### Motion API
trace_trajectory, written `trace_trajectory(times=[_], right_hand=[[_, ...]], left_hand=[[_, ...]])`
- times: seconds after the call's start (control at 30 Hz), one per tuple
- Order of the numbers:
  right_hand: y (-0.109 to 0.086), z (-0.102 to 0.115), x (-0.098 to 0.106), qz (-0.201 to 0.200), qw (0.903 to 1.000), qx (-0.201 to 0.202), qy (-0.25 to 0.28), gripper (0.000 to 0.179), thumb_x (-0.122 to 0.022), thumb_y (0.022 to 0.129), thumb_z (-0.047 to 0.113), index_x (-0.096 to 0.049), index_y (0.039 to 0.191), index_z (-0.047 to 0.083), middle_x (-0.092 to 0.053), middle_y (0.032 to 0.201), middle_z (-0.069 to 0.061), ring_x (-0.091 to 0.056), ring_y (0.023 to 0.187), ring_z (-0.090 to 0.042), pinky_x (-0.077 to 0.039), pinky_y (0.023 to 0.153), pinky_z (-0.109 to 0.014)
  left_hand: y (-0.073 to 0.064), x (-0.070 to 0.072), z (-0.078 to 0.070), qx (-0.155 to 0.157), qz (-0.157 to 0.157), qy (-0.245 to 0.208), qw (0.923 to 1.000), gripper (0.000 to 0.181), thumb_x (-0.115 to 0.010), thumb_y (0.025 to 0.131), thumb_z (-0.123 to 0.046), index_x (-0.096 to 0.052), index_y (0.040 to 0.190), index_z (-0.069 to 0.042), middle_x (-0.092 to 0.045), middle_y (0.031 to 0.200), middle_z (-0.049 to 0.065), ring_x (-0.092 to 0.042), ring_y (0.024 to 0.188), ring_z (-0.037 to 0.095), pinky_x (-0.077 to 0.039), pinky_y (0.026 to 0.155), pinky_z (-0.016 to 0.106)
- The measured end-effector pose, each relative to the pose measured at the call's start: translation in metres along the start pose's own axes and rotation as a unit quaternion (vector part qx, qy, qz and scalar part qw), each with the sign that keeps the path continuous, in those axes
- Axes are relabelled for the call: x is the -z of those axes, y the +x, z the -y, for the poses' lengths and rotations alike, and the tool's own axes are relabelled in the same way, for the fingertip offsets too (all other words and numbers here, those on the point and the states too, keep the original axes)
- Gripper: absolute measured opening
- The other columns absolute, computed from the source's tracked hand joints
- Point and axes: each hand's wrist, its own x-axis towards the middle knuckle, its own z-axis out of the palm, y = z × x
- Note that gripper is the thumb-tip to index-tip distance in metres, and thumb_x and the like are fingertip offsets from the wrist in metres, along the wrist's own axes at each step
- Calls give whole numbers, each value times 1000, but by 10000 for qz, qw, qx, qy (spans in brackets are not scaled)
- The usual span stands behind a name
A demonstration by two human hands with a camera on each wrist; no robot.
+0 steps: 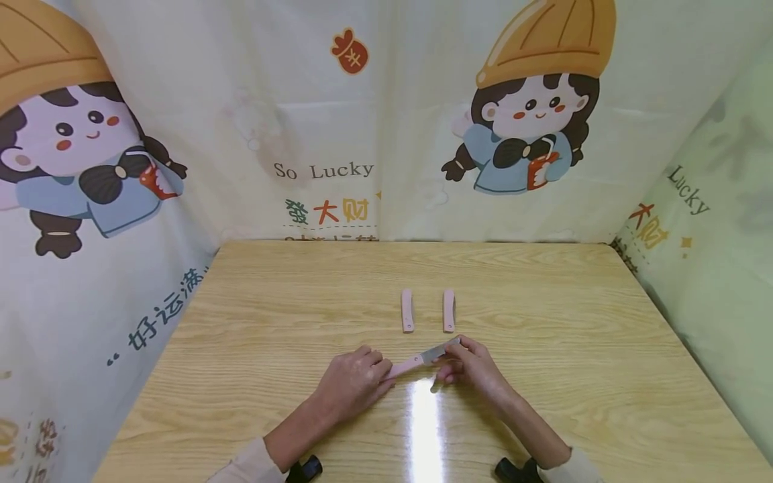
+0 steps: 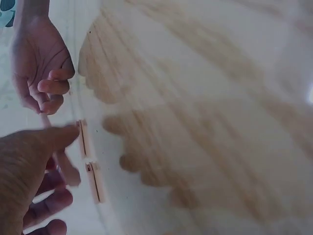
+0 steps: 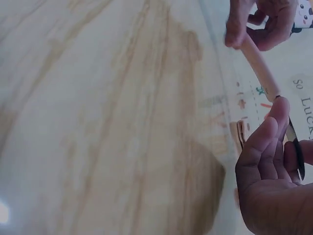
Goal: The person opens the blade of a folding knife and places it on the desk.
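A folding knife (image 1: 403, 367) with a pink handle is held between both hands above the table, its grey blade (image 1: 436, 353) swung out. My left hand (image 1: 356, 382) grips the handle's rear end with curled fingers. At the other end, my right hand (image 1: 477, 369) pinches the blade between thumb and fingers. In the right wrist view the dark blade (image 3: 293, 129) shows beside the right fingers, partly hidden. Two more pink folding knives, folded, lie side by side beyond the hands: a left one (image 1: 407, 310) and a right one (image 1: 449, 310).
The wood-grain table (image 1: 272, 302) reaches back to a printed curtain (image 1: 417, 134), which also hangs at both sides. A bright light reflection lies on the table between the forearms. Black wrist straps (image 1: 306, 468) show at the lower edge.
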Motion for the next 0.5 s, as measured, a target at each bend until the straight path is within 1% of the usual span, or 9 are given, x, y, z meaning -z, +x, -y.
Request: trace_trajectory(times=[0.13, 0.23, 0.3, 0.37, 0.43, 0.5], right_hand=[[-1, 3, -2, 12, 9999, -13, 139, 32, -50, 108, 27, -55, 115, -5, -71, 104, -11, -69, 83, -19, -57, 75, -31], [-1, 7, -3, 4, 9997, 12, 226, 38, -52, 107, 33, -56, 115, -3, -69, 104, -9, -67, 86, -19, -56, 78, -32], [-1, 9, -3, -6, 9996, 39, 275, 37, -54, 107, 35, -58, 113, -2, -67, 101, -8, -65, 86, -18, -55, 78, -31], [-1, 11, -3, -24, 9995, 43, 322, 36, -55, 106, 34, -58, 109, -1, -66, 99, -8, -64, 84, -17, -54, 76, -30], [-1, 11, -2, -8, 9995, 34, 323, 36, -56, 106, 34, -58, 109, -2, -66, 97, -7, -63, 83, -16, -53, 76, -29], [-1, 11, -2, -8, 9995, 19, 300, 34, -55, 106, 32, -58, 109, -2, -66, 97, -8, -63, 83, -16, -53, 75, -29]], left_hand=[[3, 1, 0, 341, -211, 111, 9991, 18, -85, 85, -25, -80, 93, -10, -66, 88, 2, -60, 69, 10, -51, 52, 20], [5, 1, 3, 595, -318, -36, 9977, 17, -85, 85, -21, -81, 94, -8, -61, 85, 2, -56, 65, 8, -48, 49, 19], [6, 1, 5, 773, -350, -217, 9962, 16, -85, 85, -20, -81, 94, -8, -61, 83, 1, -56, 64, 8, -48, 49, 20], [7, 0, 8, 1017, -412, -479, 9928, 15, -85, 85, -20, -80, 92, -8, -62, 82, 0, -56, 62, 7, -48, 49, 21], [7, -1, 10, 1308, -425, -674, 9882, 14, -85, 86, -22, -80, 91, -9, -63, 80, -2, -54, 61, 5, -46, 48, 20], [9, -2, 14, 1684, -410, -997, 9798, 14, -85, 86, -23, -81, 90, -10, -62, 77, -5, -51, 58, 3, -43, 47, 20]])
